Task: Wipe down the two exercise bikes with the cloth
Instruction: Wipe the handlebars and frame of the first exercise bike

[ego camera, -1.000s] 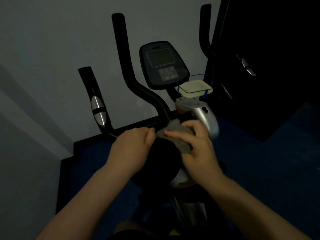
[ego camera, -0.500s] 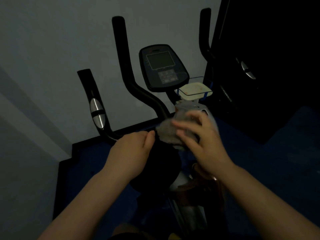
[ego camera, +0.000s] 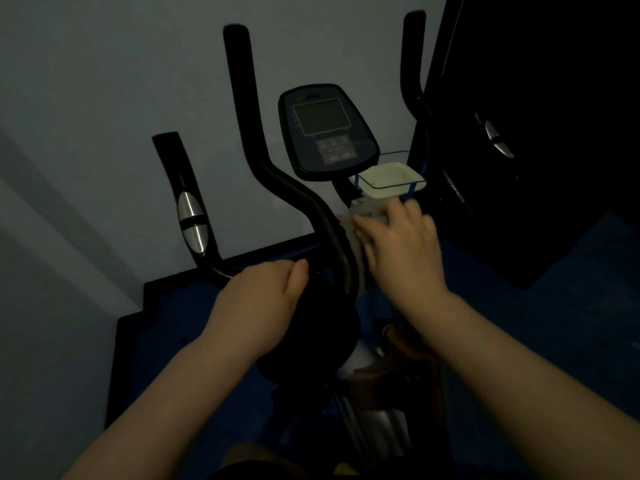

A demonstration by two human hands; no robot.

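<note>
Your right-hand fingers [ego camera: 408, 216] lie nearly straight and spread, pressing the grey cloth [ego camera: 349, 230] flat against the silver-grey housing just below the console [ego camera: 327, 129] of the exercise bike [ego camera: 304, 209]; the cloth is pinned under your right hand [ego camera: 398, 251], not pinched, and its edge spills out beside the curved black handlebar [ego camera: 322, 220]. Your left hand [ego camera: 263, 299] sits lower on the dark rounded part of the frame with its fingers curled over the edge, steadying the bike, though you cannot see how firmly it grips. Since only flat pressure holds the cloth, it could slide out or bunch as your palm crosses the rounded housing, leaving bare skin doing the wiping. Just beyond your fingertips stands a wire holder [ego camera: 415, 161] with a pale dish [ego camera: 389, 178] in it; a long stroke upward could knock it. The room is dim, so missed patches would be hard to spot. Much of the task appears to remain: the upright grips look untouched, and a second bike is at most hinted at in the dark to the right.
</note>
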